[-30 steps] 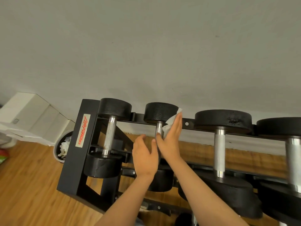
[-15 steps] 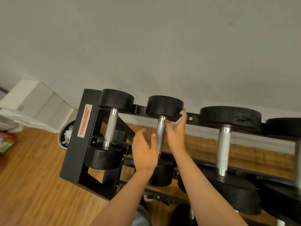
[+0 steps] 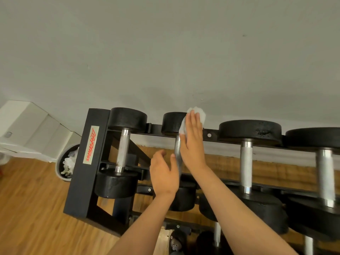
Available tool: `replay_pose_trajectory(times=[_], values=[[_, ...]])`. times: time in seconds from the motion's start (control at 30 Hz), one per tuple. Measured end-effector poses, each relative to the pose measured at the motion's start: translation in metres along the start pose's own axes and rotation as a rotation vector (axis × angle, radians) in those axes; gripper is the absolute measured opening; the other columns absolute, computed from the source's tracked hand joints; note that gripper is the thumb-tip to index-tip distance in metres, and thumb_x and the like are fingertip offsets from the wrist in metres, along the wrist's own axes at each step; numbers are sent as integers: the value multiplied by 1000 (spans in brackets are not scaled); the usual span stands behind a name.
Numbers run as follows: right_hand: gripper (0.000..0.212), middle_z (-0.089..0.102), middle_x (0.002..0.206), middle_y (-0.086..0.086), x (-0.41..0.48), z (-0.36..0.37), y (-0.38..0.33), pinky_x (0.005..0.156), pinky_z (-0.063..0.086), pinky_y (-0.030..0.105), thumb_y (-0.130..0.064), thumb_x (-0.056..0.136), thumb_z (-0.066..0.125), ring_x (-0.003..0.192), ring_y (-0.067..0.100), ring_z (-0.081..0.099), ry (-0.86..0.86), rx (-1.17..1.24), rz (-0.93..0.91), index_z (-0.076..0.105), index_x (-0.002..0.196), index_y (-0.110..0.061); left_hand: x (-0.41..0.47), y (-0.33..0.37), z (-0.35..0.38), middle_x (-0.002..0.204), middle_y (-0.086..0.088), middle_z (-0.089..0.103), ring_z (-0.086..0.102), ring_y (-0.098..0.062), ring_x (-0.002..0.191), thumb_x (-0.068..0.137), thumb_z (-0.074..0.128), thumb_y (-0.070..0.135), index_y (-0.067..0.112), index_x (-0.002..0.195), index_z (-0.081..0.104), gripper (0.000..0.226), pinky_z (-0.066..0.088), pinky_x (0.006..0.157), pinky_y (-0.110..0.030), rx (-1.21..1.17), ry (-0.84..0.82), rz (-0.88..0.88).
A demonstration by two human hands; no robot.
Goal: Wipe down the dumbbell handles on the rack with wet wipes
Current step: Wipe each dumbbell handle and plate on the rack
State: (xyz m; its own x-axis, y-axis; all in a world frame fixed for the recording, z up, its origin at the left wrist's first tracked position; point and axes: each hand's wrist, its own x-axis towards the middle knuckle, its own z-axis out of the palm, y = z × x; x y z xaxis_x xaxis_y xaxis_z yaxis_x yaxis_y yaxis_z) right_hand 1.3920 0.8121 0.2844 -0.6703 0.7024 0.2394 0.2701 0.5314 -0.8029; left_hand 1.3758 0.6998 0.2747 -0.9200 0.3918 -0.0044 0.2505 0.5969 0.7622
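From the head view, the right hand [image 3: 193, 142] lies flat with straight fingers, pressing a white wet wipe [image 3: 201, 115] against the far head and upper handle of the second dumbbell [image 3: 172, 123] on the black rack [image 3: 86, 172]. The left hand [image 3: 164, 174] is open with relaxed fingers, holding nothing, just beside that dumbbell's handle [image 3: 177, 150]. A round bin [image 3: 59, 165] stands on the wooden floor left of the rack.

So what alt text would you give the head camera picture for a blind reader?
A person's right hand presses a white wet wipe, fingers straight, against the far end of the second dumbbell from the left on a black rack. The left hand, fingers relaxed, is close beside that dumbbell's metal handle. A grey wall rises behind; the floor is wood.
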Motion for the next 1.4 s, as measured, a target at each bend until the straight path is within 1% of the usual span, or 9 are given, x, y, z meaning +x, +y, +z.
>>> replay_pose_trajectory(times=[0.23,0.4,0.53,0.67,0.87,0.97,1.03,1.27,1.4], values=[[68,22,156,0,-22,-18,0,122,14,31,19,90,47,145,-1,9,-63,17,-101,26,146,-13,1,-1,-1,122,0,59,56,-13,113,97,49,38,13,127,54,39,48,96,-33,-33,-32,47],[67,21,155,-4,-29,-62,-10,119,8,16,22,91,39,145,2,13,130,-11,-27,27,148,-12,-4,-3,-4,124,-4,58,54,-18,117,99,50,30,10,128,53,36,39,98,-27,-54,-34,118],[59,25,156,-6,-34,-110,-12,116,13,12,14,95,40,144,-1,18,297,-17,47,32,149,-10,-19,18,-4,129,-5,55,49,-18,122,98,47,32,11,131,52,40,38,106,-34,-46,7,233],[59,24,157,-3,-30,-150,0,118,12,14,14,96,39,145,3,17,389,-131,35,31,150,-9,-51,61,23,141,5,47,38,-8,134,99,47,34,20,137,46,41,27,112,-25,-157,-161,308],[60,21,159,10,-31,-173,52,122,12,45,4,96,46,147,16,6,83,-505,-81,24,151,-4,-99,95,82,148,3,42,36,-10,137,99,45,40,19,142,42,48,29,116,-30,-148,-294,278],[53,7,162,2,-47,-173,66,122,-8,31,-23,103,28,150,13,-5,-36,-540,-147,14,153,-11,-100,90,88,138,6,48,41,-7,129,96,47,37,19,136,47,43,36,113,-35,-195,-214,150],[55,7,163,1,-55,-179,73,121,-11,28,-29,103,23,150,10,-5,-99,-573,-207,14,154,-13,-99,89,87,135,7,49,42,-4,127,95,48,34,21,133,48,40,36,112,-32,-206,-204,161],[55,0,161,-5,-30,-185,74,118,-13,24,-36,104,21,147,5,-13,-21,-431,-122,5,153,-18,-106,91,89,131,2,53,46,-12,125,98,48,29,17,129,52,33,38,108,-31,-110,-114,134],[59,-9,161,-7,-61,-183,90,121,-8,31,-27,106,33,149,7,-14,-32,-327,-82,-3,153,-20,-132,103,92,134,2,55,49,-14,126,95,42,46,13,133,52,51,39,107,-30,7,-106,199]])
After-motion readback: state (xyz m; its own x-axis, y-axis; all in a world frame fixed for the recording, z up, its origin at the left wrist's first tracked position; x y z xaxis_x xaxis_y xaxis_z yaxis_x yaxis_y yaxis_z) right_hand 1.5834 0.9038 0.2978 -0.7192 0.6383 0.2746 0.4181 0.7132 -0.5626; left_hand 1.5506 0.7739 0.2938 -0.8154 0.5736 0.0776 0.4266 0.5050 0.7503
